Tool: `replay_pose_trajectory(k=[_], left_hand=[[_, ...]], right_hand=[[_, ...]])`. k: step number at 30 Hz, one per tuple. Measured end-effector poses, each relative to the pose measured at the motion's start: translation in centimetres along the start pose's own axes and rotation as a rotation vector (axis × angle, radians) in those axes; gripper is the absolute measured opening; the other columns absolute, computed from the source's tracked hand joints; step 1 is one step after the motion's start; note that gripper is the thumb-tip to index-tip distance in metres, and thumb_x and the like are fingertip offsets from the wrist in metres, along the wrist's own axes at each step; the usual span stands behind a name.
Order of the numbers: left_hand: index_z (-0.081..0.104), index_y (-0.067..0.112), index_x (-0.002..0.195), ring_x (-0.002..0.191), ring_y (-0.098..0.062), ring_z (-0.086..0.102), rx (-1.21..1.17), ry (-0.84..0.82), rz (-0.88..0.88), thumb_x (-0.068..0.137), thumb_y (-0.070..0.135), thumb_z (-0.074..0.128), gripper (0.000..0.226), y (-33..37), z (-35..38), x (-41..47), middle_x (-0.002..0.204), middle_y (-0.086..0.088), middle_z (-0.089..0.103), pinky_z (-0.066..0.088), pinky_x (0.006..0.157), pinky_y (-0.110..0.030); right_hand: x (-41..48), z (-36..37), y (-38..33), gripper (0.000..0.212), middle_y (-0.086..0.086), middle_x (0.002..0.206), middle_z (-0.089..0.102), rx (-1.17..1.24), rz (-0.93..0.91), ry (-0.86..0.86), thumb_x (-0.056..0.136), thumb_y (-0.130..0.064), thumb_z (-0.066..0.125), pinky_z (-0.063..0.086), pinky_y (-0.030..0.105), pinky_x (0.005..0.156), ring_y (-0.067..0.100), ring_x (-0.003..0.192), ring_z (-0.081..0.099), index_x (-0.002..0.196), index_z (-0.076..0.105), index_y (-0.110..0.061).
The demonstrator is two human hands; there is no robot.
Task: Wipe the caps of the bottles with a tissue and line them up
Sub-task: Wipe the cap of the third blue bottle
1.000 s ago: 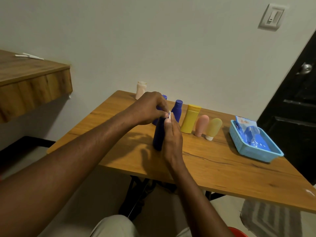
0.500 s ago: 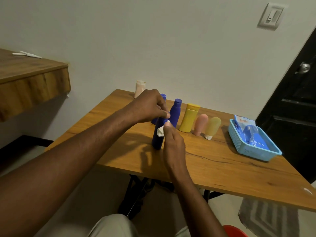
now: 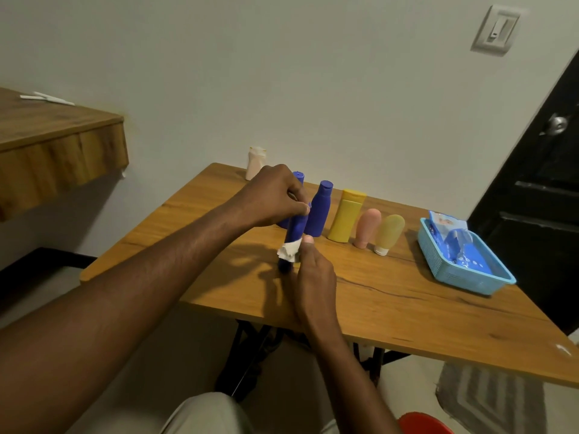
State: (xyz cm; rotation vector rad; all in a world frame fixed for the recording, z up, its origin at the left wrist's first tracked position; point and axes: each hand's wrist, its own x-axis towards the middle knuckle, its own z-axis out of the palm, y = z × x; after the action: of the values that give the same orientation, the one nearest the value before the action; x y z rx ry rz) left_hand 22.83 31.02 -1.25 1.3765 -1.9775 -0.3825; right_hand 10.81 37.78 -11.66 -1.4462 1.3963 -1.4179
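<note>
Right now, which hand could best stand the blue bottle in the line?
Probably the left hand: it already grips the blue bottle and could set it down. The right hand is busy pinching the tissue.

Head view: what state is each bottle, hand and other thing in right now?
Held blue bottle, tilted.
Left hand, grips its top.
Tissue, crumpled, against its lower part.
Right hand, pinches the tissue.
Standing blue bottle, upright, capped.
Yellow bottle, upright, capped.
Pink tube, upright.
Beige tube, standing on its white cap.
Basket, holds a pack.
Pack, torn open.
</note>
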Motion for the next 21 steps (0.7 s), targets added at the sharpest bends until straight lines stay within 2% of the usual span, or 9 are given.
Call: replay_pose_trajectory(k=[4, 7, 11, 13, 15, 18, 21], left_hand=[[0.083, 0.019, 0.098, 0.09, -0.004, 0.067, 0.007, 0.013, 0.003, 0.085, 0.016, 0.075, 0.016, -0.1, 0.2, -0.1, 0.104, 0.005, 0.078, 0.044, 0.068, -0.011], [0.082, 0.02, 0.097, 0.098, -0.009, 0.066, 0.001, 0.016, 0.006, 0.085, 0.017, 0.076, 0.014, -0.2, 0.2, -0.1, 0.11, 0.003, 0.076, 0.044, 0.071, -0.013], [0.082, 0.023, 0.093, 0.091, -0.006, 0.067, -0.026, -0.002, -0.007, 0.085, 0.016, 0.076, 0.012, -0.1, -0.2, -0.1, 0.093, 0.01, 0.075, 0.052, 0.076, -0.02], [0.081, 0.021, 0.095, 0.087, -0.006, 0.067, -0.033, -0.012, -0.012, 0.086, 0.014, 0.076, 0.012, 0.0, -0.2, -0.1, 0.085, 0.015, 0.072, 0.053, 0.076, -0.023], [0.081, 0.02, 0.097, 0.086, -0.006, 0.067, -0.025, -0.002, -0.004, 0.087, 0.015, 0.076, 0.013, 0.0, -0.1, 0.0, 0.087, 0.012, 0.073, 0.052, 0.074, -0.021], [0.082, 0.019, 0.097, 0.083, -0.005, 0.067, -0.008, 0.03, 0.009, 0.085, 0.026, 0.08, 0.014, -0.4, 0.2, 0.0, 0.091, 0.006, 0.077, 0.051, 0.072, -0.018], [0.083, 0.02, 0.091, 0.08, -0.004, 0.069, -0.017, 0.067, 0.009, 0.079, 0.033, 0.086, 0.018, -0.8, 0.4, 0.0, 0.085, 0.006, 0.077, 0.053, 0.071, -0.019]], right_hand=[[1.0, 0.8, -0.3, 0.036, -0.008, 0.102, 0.068, 0.137, -0.154, 0.048, 0.11, -0.041, 0.034, 0.048, 0.023, 0.078, 0.003, 0.095, 0.061, 0.113, 0.066, -0.026], [2.7, 1.2, -0.3, 0.042, -0.009, 0.114, 0.066, 0.155, -0.18, 0.046, 0.108, -0.046, 0.03, 0.049, 0.024, 0.087, 0.002, 0.105, 0.06, 0.129, 0.062, -0.028], [3.5, 1.4, 0.8, 0.048, 0.005, 0.095, 0.062, 0.158, 0.015, 0.025, 0.108, -0.052, 0.03, 0.044, 0.027, 0.075, 0.009, 0.082, 0.057, 0.108, 0.062, -0.016], [3.1, 1.3, 1.9, 0.054, 0.008, 0.095, 0.062, 0.129, 0.066, 0.009, 0.105, -0.059, 0.029, 0.044, 0.026, 0.071, 0.011, 0.08, 0.058, 0.106, 0.061, -0.015], [3.0, 1.2, 2.7, 0.06, 0.009, 0.092, 0.065, 0.095, 0.073, 0.01, 0.103, -0.064, 0.028, 0.046, 0.03, 0.071, 0.015, 0.08, 0.061, 0.101, 0.062, -0.016], [3.2, 1.1, 2.5, 0.061, 0.006, 0.081, 0.067, 0.132, 0.051, 0.015, 0.106, -0.058, 0.03, 0.047, 0.036, 0.072, 0.01, 0.069, 0.06, 0.087, 0.063, -0.011], [3.1, 1.3, 1.4, 0.052, 0.007, 0.101, 0.067, 0.234, 0.006, 0.069, 0.106, -0.055, 0.034, 0.051, 0.03, 0.078, 0.013, 0.089, 0.063, 0.109, 0.065, -0.014]])
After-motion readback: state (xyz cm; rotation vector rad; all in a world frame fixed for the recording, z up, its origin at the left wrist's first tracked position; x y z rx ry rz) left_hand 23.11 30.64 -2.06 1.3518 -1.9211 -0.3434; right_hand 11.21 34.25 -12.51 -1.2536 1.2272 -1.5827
